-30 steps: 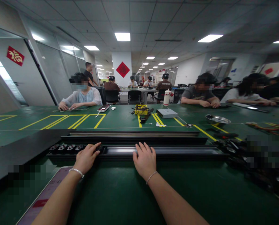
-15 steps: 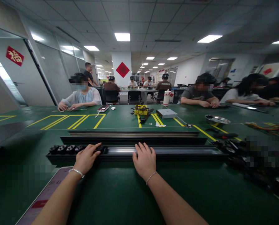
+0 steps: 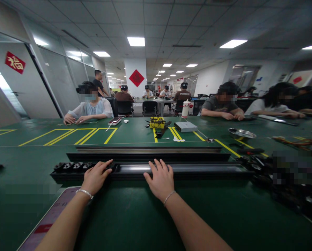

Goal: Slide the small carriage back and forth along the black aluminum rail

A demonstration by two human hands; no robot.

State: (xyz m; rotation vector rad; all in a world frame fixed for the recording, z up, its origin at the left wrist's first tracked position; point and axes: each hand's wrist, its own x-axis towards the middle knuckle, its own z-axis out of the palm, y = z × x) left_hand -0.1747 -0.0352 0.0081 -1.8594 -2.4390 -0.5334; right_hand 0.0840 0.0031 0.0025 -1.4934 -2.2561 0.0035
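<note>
Green spreads across the tabletop (image 3: pixel 124 223), marked with yellow lines toward its far side. Crosswise on it, in front of the person, lies a long black rail (image 3: pixel 203 169) with a shiny metallic strip along its top. A second dark rail (image 3: pixel 192 157) runs just behind, roughly parallel. A phone (image 3: pixel 50 218) with a lit screen sits at lower left, partly under the left forearm. The right hand (image 3: pixel 161 179) rests at the front rail's middle, fingers spread — it grasps nothing. The left hand (image 3: pixel 95 177) curves over the rail's left part, fingers bent above dark fittings; whether it pinches one, I cannot tell. Smallest are four black pieces (image 3: pixel 73 166), lined up left of that hand.
</note>
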